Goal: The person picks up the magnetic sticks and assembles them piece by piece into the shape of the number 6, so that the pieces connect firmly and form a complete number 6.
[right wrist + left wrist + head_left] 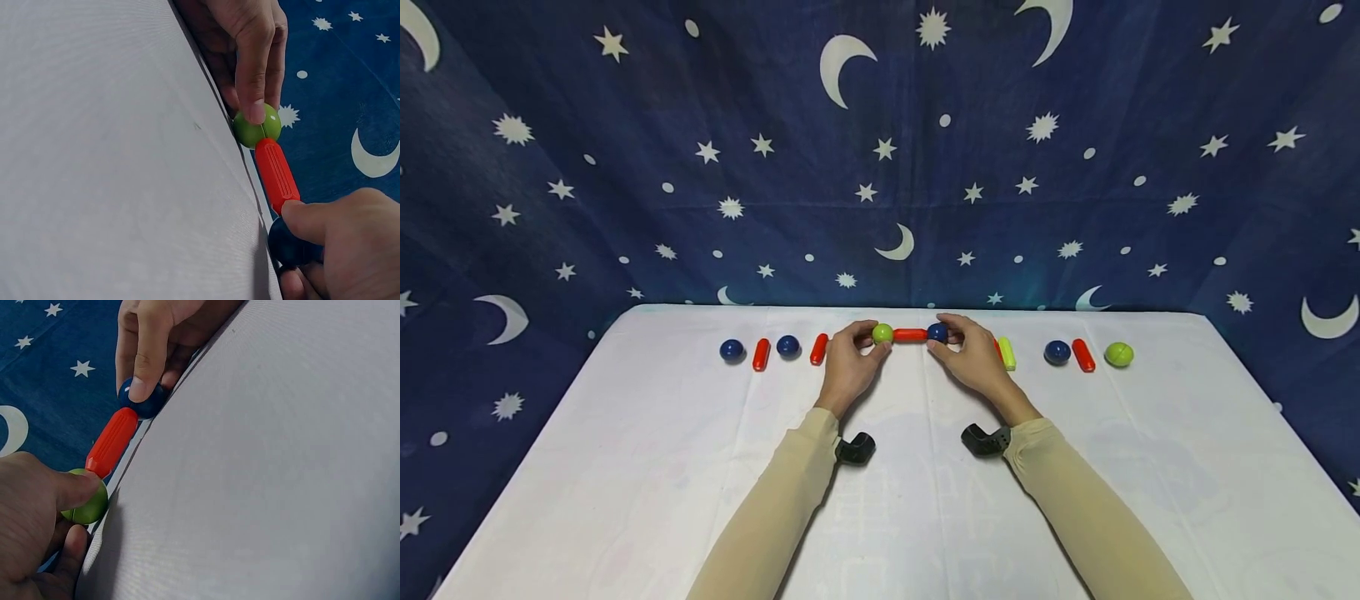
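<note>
Between the two hands a red rod (910, 335) bridges a green ball (882, 333) and a dark blue ball (937, 332), end to end. The left hand (848, 367) pinches the green ball between thumb and fingers. On the other side, the right hand (976, 360) grips the blue ball, its thumb lying near the rod's end in the right wrist view. Both wrist views show the rod (112, 442) meeting each ball. Just right of the right hand lies a yellow-green rod (1007, 353), with a red piece partly hidden beside it.
Left of the hands, blue balls (732, 351) and red rods (761, 355) lie in a row on the white tabletop (625, 467). To the right are another blue ball (1057, 352), a red rod (1083, 355) and a green ball (1119, 354). A star-patterned cloth (805, 200) hangs behind.
</note>
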`<state>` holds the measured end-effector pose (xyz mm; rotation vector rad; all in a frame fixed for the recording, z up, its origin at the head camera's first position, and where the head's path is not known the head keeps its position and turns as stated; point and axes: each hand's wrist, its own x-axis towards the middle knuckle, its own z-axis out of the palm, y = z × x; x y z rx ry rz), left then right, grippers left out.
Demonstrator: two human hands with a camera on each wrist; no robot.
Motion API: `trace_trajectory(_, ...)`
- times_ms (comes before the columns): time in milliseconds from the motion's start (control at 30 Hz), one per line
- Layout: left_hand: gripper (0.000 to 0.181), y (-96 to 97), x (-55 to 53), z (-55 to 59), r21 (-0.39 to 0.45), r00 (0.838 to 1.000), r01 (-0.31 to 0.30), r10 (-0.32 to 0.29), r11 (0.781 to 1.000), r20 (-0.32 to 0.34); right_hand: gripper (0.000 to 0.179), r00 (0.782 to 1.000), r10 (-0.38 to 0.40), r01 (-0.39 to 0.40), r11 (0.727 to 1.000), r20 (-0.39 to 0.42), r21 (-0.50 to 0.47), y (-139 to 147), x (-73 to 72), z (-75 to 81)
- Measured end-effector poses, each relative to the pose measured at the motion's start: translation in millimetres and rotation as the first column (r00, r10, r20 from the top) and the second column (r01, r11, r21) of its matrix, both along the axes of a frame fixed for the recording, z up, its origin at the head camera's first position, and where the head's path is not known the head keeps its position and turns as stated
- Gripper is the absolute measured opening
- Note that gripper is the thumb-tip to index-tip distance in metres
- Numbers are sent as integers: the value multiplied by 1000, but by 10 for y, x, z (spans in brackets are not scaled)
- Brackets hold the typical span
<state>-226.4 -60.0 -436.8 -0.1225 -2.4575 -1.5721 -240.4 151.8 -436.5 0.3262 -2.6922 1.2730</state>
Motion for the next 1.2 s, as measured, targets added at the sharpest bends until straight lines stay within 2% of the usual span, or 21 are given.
trace_trajectory(267, 38, -2, 4, -7, -11, 1000, 12, -12, 1000, -20, 45, 1000, -29, 28, 998, -2, -59, 5, 7, -34)
trace_trajectory(567, 38, -4, 12, -5, -20, 999, 18, -19, 1000, -41, 44, 999, -38, 37, 997, -17, -65, 12, 1, -47)
trace_trajectory(933, 40, 3, 1, 1, 22, 1000, 7, -7, 1000, -19, 44, 999, -32, 29, 997, -39, -70, 20, -10, -66)
trace_trajectory(1067, 41, -3, 8, 29, 50, 1000, 6, -5, 999, -20, 44, 998, -33, 29, 997, -48, -73, 20, -11, -79)
trace_trajectory(1200, 40, -32, 11, 104, 67, 999, 5, -2, 998, -40, 44, 998, -36, 31, 996, -53, -80, 17, -12, -86)
